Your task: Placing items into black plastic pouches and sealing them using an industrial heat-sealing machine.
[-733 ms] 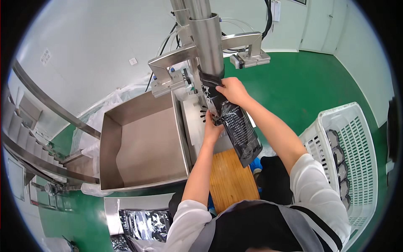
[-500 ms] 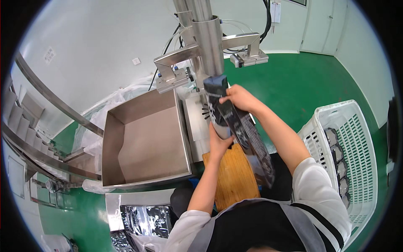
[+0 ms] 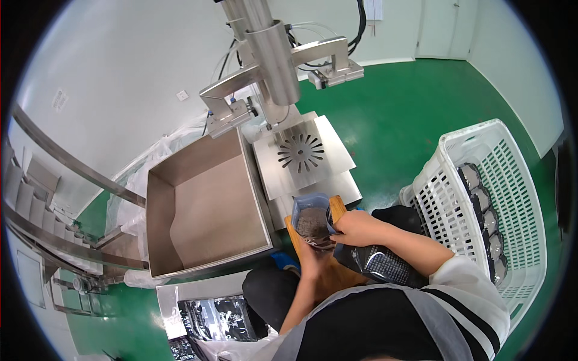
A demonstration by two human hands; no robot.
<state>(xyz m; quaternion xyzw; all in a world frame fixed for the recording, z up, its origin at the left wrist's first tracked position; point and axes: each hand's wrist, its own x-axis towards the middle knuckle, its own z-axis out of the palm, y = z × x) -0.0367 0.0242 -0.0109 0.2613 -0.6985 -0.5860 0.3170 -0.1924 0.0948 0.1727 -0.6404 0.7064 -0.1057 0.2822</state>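
An upright dark pouch (image 3: 308, 203) gapes at the top, showing a grey-brown, loose-looking filling (image 3: 312, 225). My left hand (image 3: 312, 260) is wrapped round its lower part, and the pouch hides some of the fingers. My right hand (image 3: 361, 228) is closed at the pouch's right side; beneath it, a flat black printed pouch (image 3: 382, 263) stretches toward my right forearm. I cannot tell how far the right fingers also grip the filled pouch. Under both hands is a wooden board (image 3: 337, 207). Beyond them stands a steel spout (image 3: 274, 66) above a slotted plate (image 3: 301, 153).
Left of the plate is a deep steel bin (image 3: 211, 201). A white slatted basket (image 3: 518, 198) at the right holds several filled pouches (image 3: 484, 204). More flat printed pouches (image 3: 220, 319) lie on a steel surface (image 3: 168, 295) at the lower left. Clamp arms (image 3: 337, 73) flank the spout.
My hands have brought the pouch from under the spout down toward me, over the wooden board. Its open top and filling now show, and the slotted plate is uncovered. The view has shifted slightly.
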